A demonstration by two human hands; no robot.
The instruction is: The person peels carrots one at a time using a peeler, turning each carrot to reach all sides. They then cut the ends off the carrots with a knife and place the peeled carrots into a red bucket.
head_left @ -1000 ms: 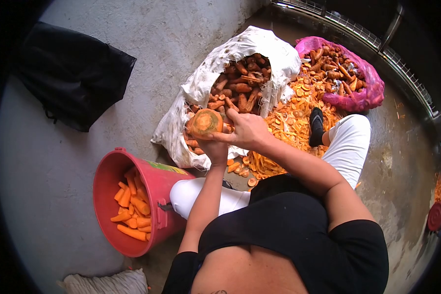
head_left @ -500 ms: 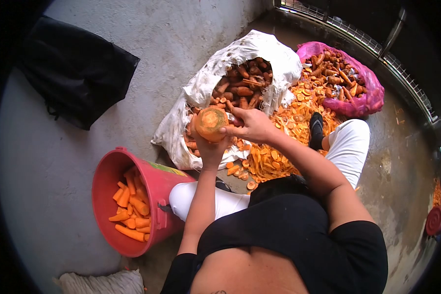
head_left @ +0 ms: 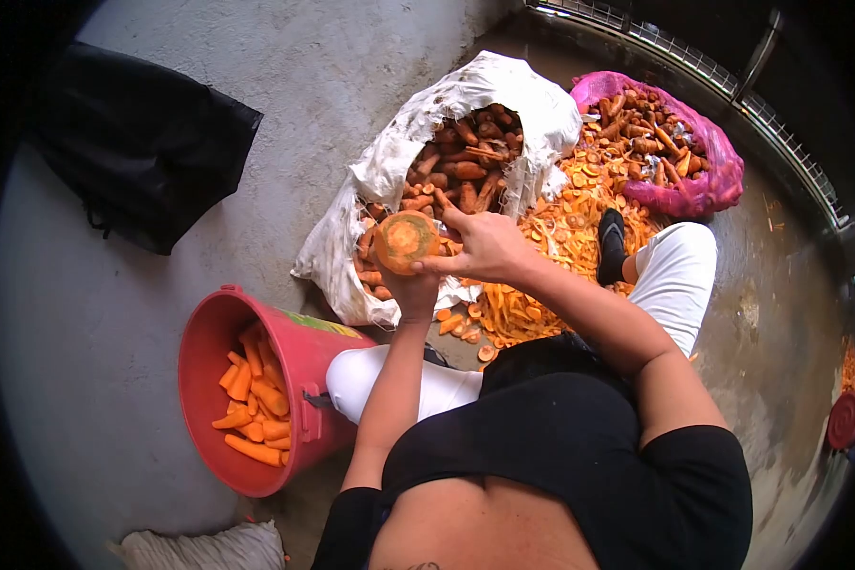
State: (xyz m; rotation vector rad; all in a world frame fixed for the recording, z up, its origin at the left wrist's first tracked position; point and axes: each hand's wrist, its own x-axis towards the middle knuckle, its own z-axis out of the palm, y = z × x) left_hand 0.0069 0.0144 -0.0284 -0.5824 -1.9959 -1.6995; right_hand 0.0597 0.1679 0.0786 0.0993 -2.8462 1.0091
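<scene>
My left hand [head_left: 413,294] is closed around a thick carrot [head_left: 407,239], whose round cut end faces up toward me, orange in the middle with a greenish ring. At the carrot's right side is my right hand [head_left: 484,249], its thumb against the carrot near the rim and its fingers curled. It grips a small peeler with a dark red handle, now almost wholly hidden by the fingers. Behind both hands lies an open white sack [head_left: 541,114] full of unpeeled carrots [head_left: 465,171].
At left, a tilted red bucket [head_left: 195,380] holds peeled carrots [head_left: 256,404]. Carrot peels and slices [head_left: 532,309] cover the floor between my legs. A pink mesh sack [head_left: 727,176] of carrots stands at back right. A black cloth-like item [head_left: 152,133] lies at upper left.
The dark red handle seen at my right fingers has gone out of sight as that hand turned. My left hand still holds the carrot in nearly the same place.
</scene>
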